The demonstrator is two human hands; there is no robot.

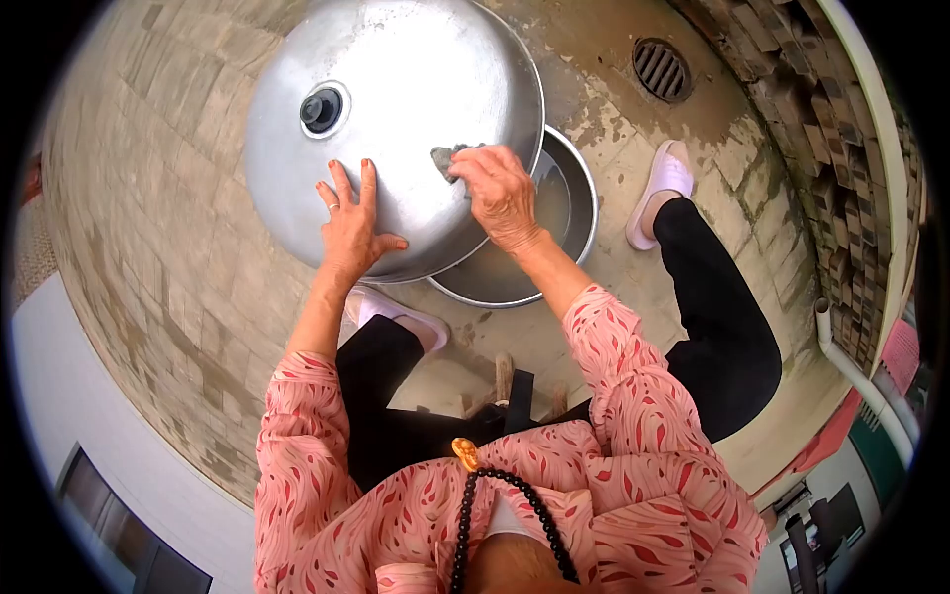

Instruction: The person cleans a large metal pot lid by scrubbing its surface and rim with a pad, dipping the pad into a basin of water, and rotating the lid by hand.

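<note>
A large domed metal lid [416, 74] with a black knob [321, 110] lies tilted over part of a metal basin [586, 203]. The basin holds some water. My left hand [353, 223] is spread flat on the near left part of the lid, fingers apart, with nothing in it. My right hand [505, 193] grips a grey-green scrubbing pad [445, 161] and presses it on the lid's right side. Most of the pad is hidden under my fingers.
Wet paving tiles [168, 198] surround the lid. A round drain grate [661, 70] is set in the ground at the upper right. Stacked wood [841, 139] lines the right edge, with a white pipe [851, 371] below it. My feet in light slippers [665, 178] flank the basin.
</note>
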